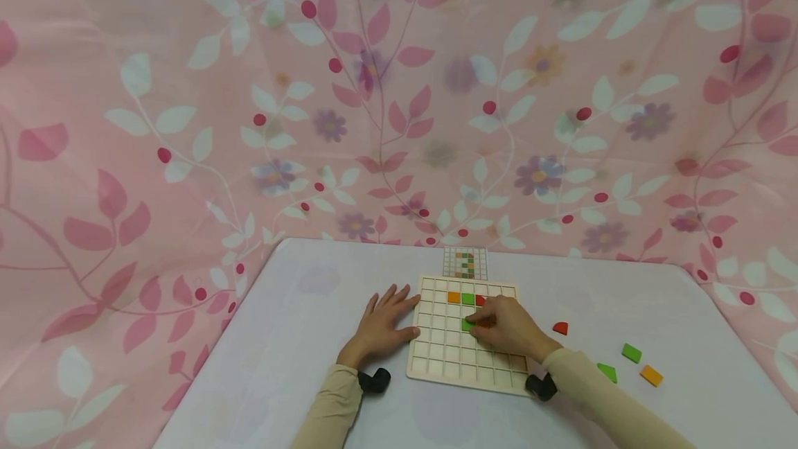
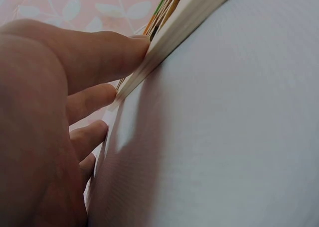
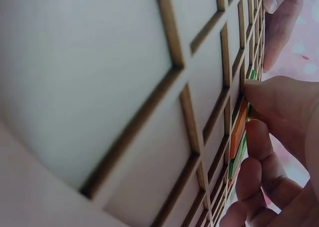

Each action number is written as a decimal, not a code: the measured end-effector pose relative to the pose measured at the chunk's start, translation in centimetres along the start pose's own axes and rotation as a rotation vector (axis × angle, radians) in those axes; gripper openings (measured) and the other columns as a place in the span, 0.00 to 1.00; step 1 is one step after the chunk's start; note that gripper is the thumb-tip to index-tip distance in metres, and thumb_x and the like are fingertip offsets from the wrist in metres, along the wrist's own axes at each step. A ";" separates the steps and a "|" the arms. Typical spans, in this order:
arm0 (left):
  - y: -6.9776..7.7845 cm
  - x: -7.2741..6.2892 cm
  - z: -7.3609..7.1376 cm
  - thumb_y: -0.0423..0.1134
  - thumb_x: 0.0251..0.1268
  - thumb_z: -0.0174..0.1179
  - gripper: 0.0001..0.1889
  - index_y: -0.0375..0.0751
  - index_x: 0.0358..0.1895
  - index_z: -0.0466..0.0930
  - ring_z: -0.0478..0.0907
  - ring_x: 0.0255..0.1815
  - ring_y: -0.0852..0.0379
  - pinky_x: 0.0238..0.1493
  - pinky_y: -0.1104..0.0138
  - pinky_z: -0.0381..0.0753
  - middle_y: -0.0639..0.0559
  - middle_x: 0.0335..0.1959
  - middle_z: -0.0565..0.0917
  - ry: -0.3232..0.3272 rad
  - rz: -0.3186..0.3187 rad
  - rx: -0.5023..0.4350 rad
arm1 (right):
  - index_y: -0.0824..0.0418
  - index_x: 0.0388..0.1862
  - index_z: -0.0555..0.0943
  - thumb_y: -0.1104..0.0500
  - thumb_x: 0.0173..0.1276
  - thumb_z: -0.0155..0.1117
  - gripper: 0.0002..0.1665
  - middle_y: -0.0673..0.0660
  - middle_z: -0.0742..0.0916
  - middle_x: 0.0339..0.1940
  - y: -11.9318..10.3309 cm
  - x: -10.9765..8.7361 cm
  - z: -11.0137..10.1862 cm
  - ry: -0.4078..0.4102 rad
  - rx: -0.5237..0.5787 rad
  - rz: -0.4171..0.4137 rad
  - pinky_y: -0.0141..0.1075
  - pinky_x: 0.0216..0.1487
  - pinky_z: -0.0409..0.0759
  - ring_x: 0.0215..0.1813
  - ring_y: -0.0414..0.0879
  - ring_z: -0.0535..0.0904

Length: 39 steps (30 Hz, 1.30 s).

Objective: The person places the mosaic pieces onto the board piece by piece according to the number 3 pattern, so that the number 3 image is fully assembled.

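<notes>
Currently, the right hand (image 1: pixel 508 326) pinches a green piece (image 1: pixel 466 325) between thumb and fingers, over a square near the middle of the grid board (image 1: pixel 430 350). The left hand (image 1: pixel 382 323), fingers spread and gripping nothing, touches the board's left edge. Farther back on the board, an orange piece (image 1: pixel 454 297), another green piece (image 1: pixel 468 299) and a red piece (image 1: pixel 480 301) sit in 1 row. To the right, 4 loose pieces (image 1: pixel 632 353) lie on the desk (image 1: pixel 299 338).

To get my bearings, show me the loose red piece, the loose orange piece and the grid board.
Loose red piece (image 1: pixel 560 328): head view, top face's middle.
Loose orange piece (image 1: pixel 651 375): head view, top face's middle.
Grid board (image 1: pixel 436 350): head view, bare near-left cell.
</notes>
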State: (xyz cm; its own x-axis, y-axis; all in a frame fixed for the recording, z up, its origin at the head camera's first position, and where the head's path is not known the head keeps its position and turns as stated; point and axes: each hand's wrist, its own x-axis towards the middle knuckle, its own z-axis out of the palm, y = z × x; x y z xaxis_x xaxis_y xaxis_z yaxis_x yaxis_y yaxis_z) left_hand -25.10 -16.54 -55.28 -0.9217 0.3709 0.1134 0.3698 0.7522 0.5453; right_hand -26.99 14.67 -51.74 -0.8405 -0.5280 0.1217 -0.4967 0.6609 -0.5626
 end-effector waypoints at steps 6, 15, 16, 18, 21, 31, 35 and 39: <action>0.2 0.0 -0.1 0.52 0.72 0.65 0.36 0.47 0.80 0.70 0.50 0.89 0.38 0.84 0.33 0.42 0.44 0.85 0.63 -0.003 0.002 -0.011 | 0.54 0.46 0.95 0.57 0.64 0.80 0.11 0.45 0.89 0.38 0.2 -0.1 -0.2 -0.013 0.087 0.024 0.28 0.37 0.78 0.37 0.35 0.77; 0.1 0.0 0.0 0.52 0.73 0.65 0.35 0.48 0.80 0.70 0.50 0.89 0.38 0.84 0.33 0.42 0.44 0.85 0.63 -0.006 0.006 0.006 | 0.54 0.47 0.93 0.57 0.65 0.78 0.11 0.45 0.84 0.29 0.6 -0.2 0.0 -0.025 0.142 0.073 0.28 0.33 0.74 0.33 0.37 0.74; 0.1 0.0 0.0 0.52 0.73 0.65 0.35 0.48 0.80 0.70 0.50 0.89 0.38 0.84 0.33 0.42 0.44 0.85 0.63 -0.005 0.006 0.005 | 0.55 0.47 0.93 0.57 0.66 0.78 0.11 0.45 0.82 0.28 0.6 -0.2 0.0 -0.026 0.143 0.068 0.28 0.33 0.73 0.33 0.37 0.73; 0.1 0.0 0.0 0.52 0.72 0.65 0.35 0.47 0.80 0.70 0.50 0.89 0.38 0.84 0.33 0.42 0.44 0.85 0.63 -0.005 0.005 0.004 | 0.55 0.47 0.92 0.58 0.66 0.78 0.11 0.45 0.80 0.27 0.5 -0.1 0.0 -0.026 0.139 0.053 0.28 0.33 0.73 0.33 0.38 0.73; 0.1 0.1 -0.1 0.51 0.72 0.65 0.35 0.47 0.80 0.71 0.50 0.89 0.37 0.84 0.33 0.42 0.44 0.85 0.63 0.001 0.007 -0.006 | 0.55 0.47 0.92 0.59 0.66 0.77 0.11 0.44 0.80 0.27 0.4 0.0 0.2 -0.023 0.114 0.031 0.29 0.34 0.72 0.34 0.38 0.73; -0.1 0.3 0.1 0.52 0.72 0.65 0.36 0.48 0.80 0.70 0.50 0.89 0.38 0.84 0.33 0.41 0.45 0.85 0.63 0.001 0.007 -0.010 | 0.57 0.52 0.89 0.59 0.66 0.78 0.15 0.43 0.81 0.30 0.2 -0.2 0.0 -0.002 0.065 0.022 0.29 0.38 0.73 0.37 0.41 0.74; -0.1 0.3 0.1 0.52 0.72 0.65 0.36 0.48 0.80 0.70 0.50 0.89 0.39 0.84 0.33 0.42 0.46 0.86 0.63 0.002 0.003 -0.004 | 0.57 0.54 0.89 0.58 0.68 0.77 0.16 0.43 0.83 0.33 0.7 -0.6 -0.6 0.023 0.046 0.035 0.32 0.43 0.77 0.40 0.41 0.75; 0.0 0.1 0.0 0.52 0.72 0.65 0.36 0.48 0.80 0.70 0.50 0.89 0.38 0.84 0.33 0.42 0.45 0.86 0.63 0.000 0.003 -0.009 | 0.56 0.53 0.90 0.57 0.68 0.77 0.15 0.44 0.85 0.35 1.6 -1.5 -1.5 0.054 -0.002 0.066 0.33 0.44 0.75 0.41 0.42 0.74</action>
State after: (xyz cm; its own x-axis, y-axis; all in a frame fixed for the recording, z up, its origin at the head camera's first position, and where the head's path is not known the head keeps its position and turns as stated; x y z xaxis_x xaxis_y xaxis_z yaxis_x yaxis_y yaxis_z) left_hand -25.23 -16.51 -55.26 -0.9205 0.3735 0.1147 0.3716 0.7461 0.5525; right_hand -26.89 17.34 -51.57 -0.8820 -0.4536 0.1280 -0.4399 0.6947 -0.5691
